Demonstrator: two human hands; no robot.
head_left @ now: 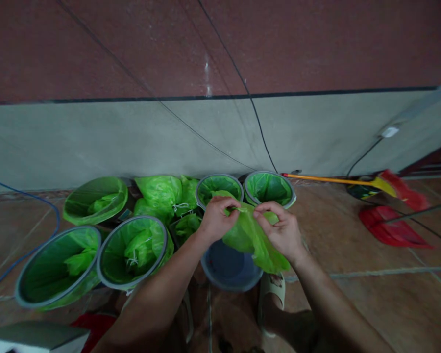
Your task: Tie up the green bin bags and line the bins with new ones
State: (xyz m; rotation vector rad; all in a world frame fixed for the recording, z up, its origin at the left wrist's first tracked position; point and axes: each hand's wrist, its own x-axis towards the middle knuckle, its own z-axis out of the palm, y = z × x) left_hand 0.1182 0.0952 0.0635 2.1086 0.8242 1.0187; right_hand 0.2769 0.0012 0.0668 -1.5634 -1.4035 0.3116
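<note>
floor (353, 304) is brown tile with pale joints, meeting a wall (132, 132) that's grey below, dark red above, dark cables (257, 117) running down it. green-lined bins (47, 264) crowd the wall's foot and the left side, rims close together. from where i stand, tile stretches right of the person to a red dustpan (385, 225) and a broom (327, 180) with an orange handle lying along the wall. green bag (252, 230) hangs between both hands, partly over a blue-grey bin (233, 288) near the feet. left hand (218, 215) pinches its top, thumb against finger; right hand (281, 228) pinches just beside, fingers bent. forearms reach forward, converging there.
</note>
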